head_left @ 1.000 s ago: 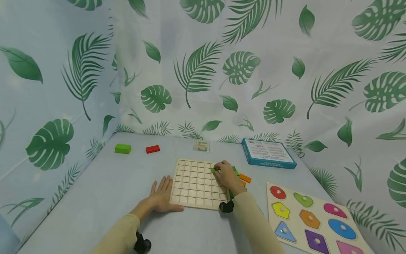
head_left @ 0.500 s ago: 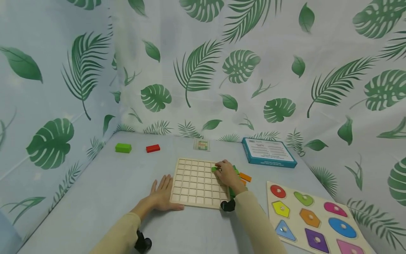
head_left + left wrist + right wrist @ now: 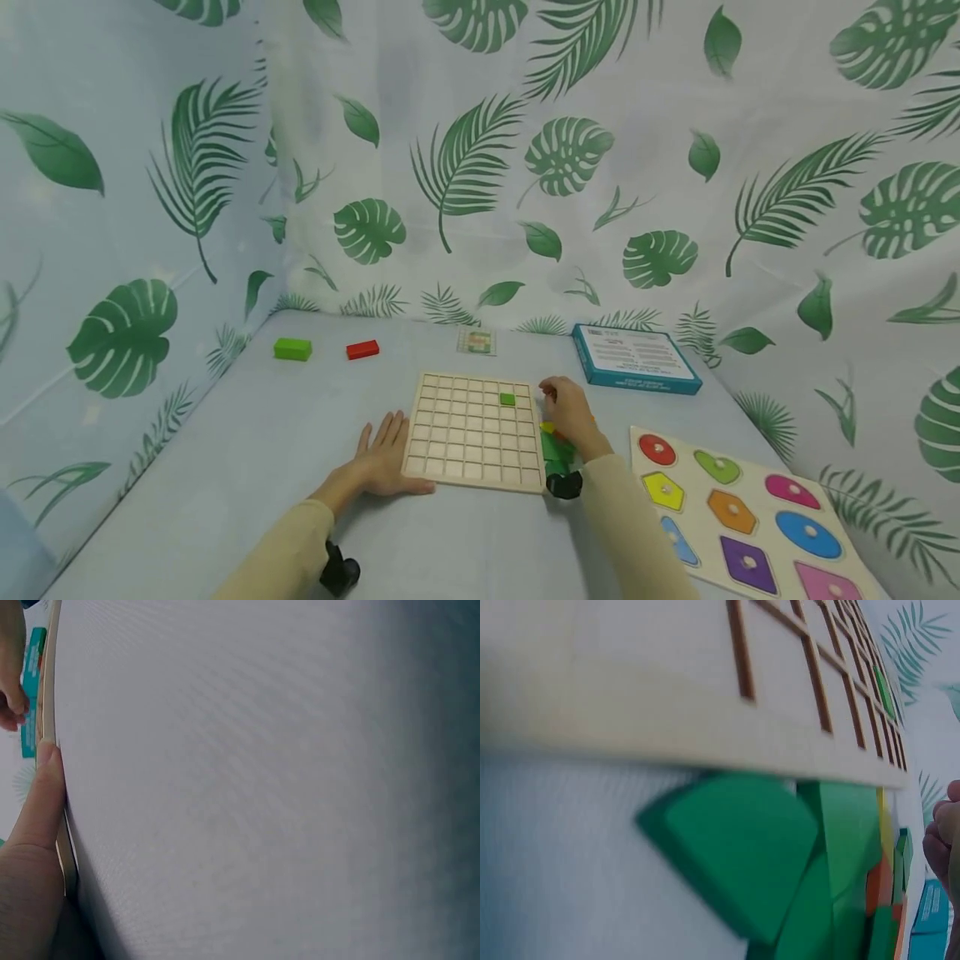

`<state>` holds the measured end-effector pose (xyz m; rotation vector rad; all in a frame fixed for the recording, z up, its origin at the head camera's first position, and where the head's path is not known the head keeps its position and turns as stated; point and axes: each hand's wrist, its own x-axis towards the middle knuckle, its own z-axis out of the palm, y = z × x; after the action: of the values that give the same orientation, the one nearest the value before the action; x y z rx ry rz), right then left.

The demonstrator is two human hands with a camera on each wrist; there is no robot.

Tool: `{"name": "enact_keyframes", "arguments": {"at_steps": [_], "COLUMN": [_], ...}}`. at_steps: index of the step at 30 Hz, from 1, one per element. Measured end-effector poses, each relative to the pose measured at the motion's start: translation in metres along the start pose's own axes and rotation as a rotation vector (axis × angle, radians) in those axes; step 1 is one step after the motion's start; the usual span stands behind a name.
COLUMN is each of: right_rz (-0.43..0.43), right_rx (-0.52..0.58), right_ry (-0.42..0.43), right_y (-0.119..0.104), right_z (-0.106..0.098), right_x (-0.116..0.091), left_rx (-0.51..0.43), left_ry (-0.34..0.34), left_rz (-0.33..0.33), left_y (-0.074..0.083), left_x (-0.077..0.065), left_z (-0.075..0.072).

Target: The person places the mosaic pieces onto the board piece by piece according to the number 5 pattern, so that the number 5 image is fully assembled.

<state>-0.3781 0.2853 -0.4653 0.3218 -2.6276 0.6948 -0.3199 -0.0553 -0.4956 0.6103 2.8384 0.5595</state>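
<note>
A wooden grid board (image 3: 472,433) lies on the table in the head view. One green square tile (image 3: 507,400) sits in a cell near its upper right corner. My left hand (image 3: 384,468) lies flat at the board's left side, fingers spread, the thumb (image 3: 46,787) along the near edge. Beside the board's right edge, my right hand (image 3: 572,412) hovers over loose coloured blocks with its fingers loosely bent, and nothing shows between them. The right wrist view has green blocks (image 3: 739,847) heaped against the board, with yellow and orange ones (image 3: 879,885) further along.
A lime block (image 3: 292,349) and a red block (image 3: 363,350) lie at the back left. Behind the board is a small patterned card (image 3: 477,342). A blue box (image 3: 637,360) stands at the back right; a knobbed shape puzzle (image 3: 697,500) lies at the right.
My right hand has let go of the green tile, which stays in its cell, and has moved right, off the board and over the blocks. The left hand stays in place.
</note>
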Motion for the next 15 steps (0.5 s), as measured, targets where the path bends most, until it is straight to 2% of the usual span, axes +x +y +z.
{"name": "enact_keyframes", "arguments": {"at_steps": [8, 13, 15], "right_rz": [0.165, 0.19, 0.189], "right_rx": [-0.012, -0.021, -0.026], "right_ry": [-0.055, -0.066, -0.066], "right_y": [0.0101, 0.0107, 0.0114], "right_z": [-0.0068, -0.0055, -0.0046], "right_x": [-0.0043, -0.0067, -0.0067], "left_rx": [-0.005, -0.005, -0.006], "left_ry": [0.002, -0.005, -0.017], "left_rz": [0.001, 0.001, -0.003], "left_y": [0.0008, 0.0011, 0.0055], "left_x": [-0.0008, -0.0005, -0.0036], "left_z": [-0.0005, -0.0009, -0.0066]}}
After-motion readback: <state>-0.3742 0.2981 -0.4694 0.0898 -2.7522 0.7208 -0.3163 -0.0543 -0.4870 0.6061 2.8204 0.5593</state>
